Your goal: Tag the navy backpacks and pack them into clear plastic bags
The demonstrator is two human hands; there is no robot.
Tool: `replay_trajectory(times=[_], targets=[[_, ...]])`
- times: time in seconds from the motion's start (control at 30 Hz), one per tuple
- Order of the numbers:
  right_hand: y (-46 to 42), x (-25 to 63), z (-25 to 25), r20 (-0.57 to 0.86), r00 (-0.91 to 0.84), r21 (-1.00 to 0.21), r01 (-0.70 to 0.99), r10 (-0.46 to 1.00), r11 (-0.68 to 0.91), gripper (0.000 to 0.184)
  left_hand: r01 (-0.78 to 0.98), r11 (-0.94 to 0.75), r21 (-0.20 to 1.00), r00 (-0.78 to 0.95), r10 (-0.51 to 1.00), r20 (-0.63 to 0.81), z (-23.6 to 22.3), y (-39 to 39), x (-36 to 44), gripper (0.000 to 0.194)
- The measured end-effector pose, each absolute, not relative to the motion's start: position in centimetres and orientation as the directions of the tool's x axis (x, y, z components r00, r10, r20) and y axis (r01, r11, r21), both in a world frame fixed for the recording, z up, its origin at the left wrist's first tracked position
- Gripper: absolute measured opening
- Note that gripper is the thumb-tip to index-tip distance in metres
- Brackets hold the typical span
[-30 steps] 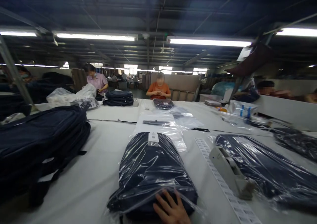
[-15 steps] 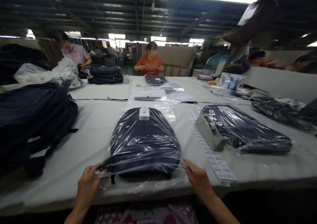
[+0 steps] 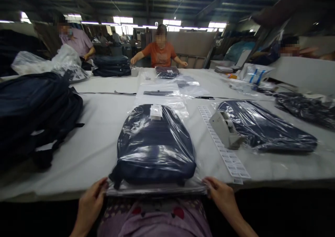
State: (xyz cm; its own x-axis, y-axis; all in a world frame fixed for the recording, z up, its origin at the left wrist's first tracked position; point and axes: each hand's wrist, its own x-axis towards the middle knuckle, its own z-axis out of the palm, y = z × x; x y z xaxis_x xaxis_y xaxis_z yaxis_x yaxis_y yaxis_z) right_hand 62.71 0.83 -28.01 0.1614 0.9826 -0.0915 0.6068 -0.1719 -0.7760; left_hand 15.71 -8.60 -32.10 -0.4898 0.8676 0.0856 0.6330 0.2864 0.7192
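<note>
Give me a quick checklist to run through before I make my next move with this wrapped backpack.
1. Left hand grips the near left corner of the clear bag: ok.
2. Right hand grips the near right corner: ok.
3. Backpack fully inside the bag's near edge: ok, it appears to stop short of it.
4. White tag at the backpack's far end: ok, seen through the plastic.
5. Bag's near edge sealed: cannot tell.
6. Tape dispenser away from the bag: ok, it stands to the right, beyond the label strip.
</note>
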Motion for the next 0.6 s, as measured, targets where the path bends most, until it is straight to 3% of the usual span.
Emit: replay_trajectory(times=[0.13,0.2,0.3,0.4,0.6], targets=[[-1.0,63.6,-29.6,-0.183,0.225,-0.861,0.433,0.957,-0.266,0.048,0.444,0.330,0.833,-0.569,0.822,-0.022,-33.8,-11.2,15.8,0.048],[-1.7,63.7,-29.8,-0.163,0.210,-0.881,0.410,0.964,-0.238,0.041,0.382,0.324,0.866,-0.588,0.808,-0.043,-33.8,-11.9,15.9,0.043],[-2.5,64.0,-30.2,-0.117,0.212,-0.885,0.420,0.970,-0.199,0.032,0.314,0.319,0.894,-0.608,0.791,-0.069,-33.6,-12.1,16.1,0.038],[-3.1,64.4,-31.6,-0.034,0.203,-0.871,0.474,0.979,-0.129,0.036,0.289,0.294,0.911,-0.636,0.770,-0.047,-33.6,-12.2,16.4,0.038],[-4.9,65.5,-32.7,0.078,0.031,-0.789,0.613,0.996,0.043,0.034,0.391,0.310,0.867,-0.543,0.838,-0.054,-34.5,-13.8,15.5,0.036]])
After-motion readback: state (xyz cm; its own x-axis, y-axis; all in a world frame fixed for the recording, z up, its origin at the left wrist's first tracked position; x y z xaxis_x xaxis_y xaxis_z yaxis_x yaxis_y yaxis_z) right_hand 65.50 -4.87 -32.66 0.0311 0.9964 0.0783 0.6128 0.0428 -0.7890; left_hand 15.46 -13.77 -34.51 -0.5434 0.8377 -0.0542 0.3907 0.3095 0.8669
